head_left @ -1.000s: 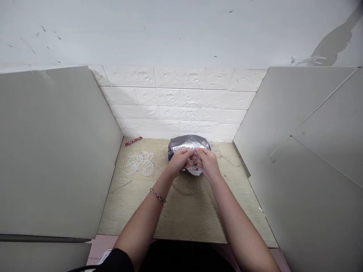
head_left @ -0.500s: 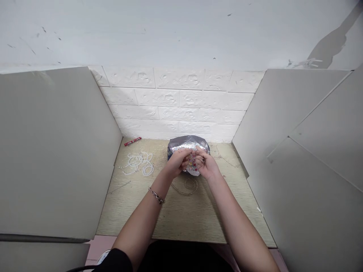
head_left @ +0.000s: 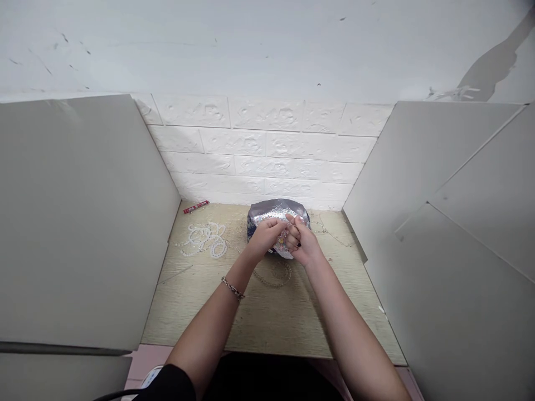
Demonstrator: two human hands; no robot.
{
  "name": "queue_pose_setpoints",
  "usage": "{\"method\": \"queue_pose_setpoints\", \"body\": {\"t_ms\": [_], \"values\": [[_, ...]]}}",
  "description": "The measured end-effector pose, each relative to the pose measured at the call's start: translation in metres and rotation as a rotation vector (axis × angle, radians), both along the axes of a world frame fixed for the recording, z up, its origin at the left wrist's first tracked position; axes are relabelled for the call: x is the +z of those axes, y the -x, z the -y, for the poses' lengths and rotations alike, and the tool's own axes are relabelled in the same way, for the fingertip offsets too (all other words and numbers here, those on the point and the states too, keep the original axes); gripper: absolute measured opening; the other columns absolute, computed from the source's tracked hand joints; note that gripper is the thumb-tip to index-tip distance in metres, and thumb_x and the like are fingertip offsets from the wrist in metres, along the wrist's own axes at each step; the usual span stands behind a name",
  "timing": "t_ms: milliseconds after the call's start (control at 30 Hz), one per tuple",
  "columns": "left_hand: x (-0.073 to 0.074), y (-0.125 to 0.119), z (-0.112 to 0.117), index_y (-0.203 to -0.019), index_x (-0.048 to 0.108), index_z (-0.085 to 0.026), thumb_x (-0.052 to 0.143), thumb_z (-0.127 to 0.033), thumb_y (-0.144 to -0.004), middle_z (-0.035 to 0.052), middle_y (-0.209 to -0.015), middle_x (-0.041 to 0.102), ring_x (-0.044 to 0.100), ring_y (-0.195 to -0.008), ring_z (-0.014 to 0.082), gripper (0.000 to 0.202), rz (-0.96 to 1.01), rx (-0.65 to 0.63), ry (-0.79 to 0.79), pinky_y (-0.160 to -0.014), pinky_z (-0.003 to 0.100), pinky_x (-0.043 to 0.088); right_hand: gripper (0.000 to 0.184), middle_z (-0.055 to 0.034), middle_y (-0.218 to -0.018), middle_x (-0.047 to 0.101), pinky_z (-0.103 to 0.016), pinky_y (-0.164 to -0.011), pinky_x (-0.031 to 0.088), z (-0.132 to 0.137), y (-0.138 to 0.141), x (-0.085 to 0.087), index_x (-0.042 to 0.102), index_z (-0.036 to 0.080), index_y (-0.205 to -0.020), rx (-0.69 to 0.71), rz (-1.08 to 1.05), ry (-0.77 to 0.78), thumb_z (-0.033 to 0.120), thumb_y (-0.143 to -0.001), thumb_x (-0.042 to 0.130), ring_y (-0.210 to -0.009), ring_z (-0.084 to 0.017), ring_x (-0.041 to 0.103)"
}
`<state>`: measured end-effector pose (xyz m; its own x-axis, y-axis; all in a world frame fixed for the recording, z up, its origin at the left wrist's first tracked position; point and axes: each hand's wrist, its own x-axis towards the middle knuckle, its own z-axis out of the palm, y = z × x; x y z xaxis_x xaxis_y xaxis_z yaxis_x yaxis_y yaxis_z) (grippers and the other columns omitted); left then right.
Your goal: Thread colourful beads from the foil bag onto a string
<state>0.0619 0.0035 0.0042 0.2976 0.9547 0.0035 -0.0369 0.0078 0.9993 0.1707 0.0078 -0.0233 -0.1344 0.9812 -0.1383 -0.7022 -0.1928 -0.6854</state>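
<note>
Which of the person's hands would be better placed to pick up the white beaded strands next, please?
Probably the left hand: the white beaded strands lie on its side of the table, while the right hand is farther away, beyond it.

Remotely I count one bare left hand [head_left: 264, 238], one bare right hand [head_left: 304, 243], one shiny silver bag [head_left: 279, 207], one slim red strip [head_left: 196, 207], one metallic chain bracelet [head_left: 233, 288]; white beaded strands [head_left: 212, 248] defy my count.
</note>
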Motion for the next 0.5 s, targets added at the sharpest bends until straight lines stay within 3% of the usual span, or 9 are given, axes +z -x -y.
{"method": "queue_pose_setpoints", "body": {"t_ms": [267, 500], "values": [[0.0012, -0.0029, 0.002, -0.057, 0.051, -0.013, 0.048, -0.029, -0.067, -0.0041, -0.05, 0.043, 0.036, -0.044, 0.0039, 0.02, -0.101, 0.021, -0.157, -0.044, 0.017, 0.029, 0.038, 0.0123, -0.035, 0.016, -0.014, -0.025, 0.012, 0.0036, 0.0013, 0.0039, 0.054, 0.019, -0.099, -0.008, 0.022, -0.011, 0.044, -0.071, 0.049, -0.026, -0.002, 0.012], [-0.0059, -0.0024, -0.0006, -0.059, 0.052, -0.012, 0.047, -0.027, -0.068, 0.0002, -0.058, 0.053, 0.048, -0.056, 0.0084, 0.018, -0.16, 0.013, -0.27, -0.054, 0.019, 0.037, 0.036, 0.012, -0.034, 0.017, -0.014, -0.025, 0.013, 0.0045, 0.0016, 0.0058, 0.053, 0.02, -0.101, -0.022, -0.007, 0.007, 0.043, -0.074, 0.045, -0.026, -0.003, 0.012]]}}
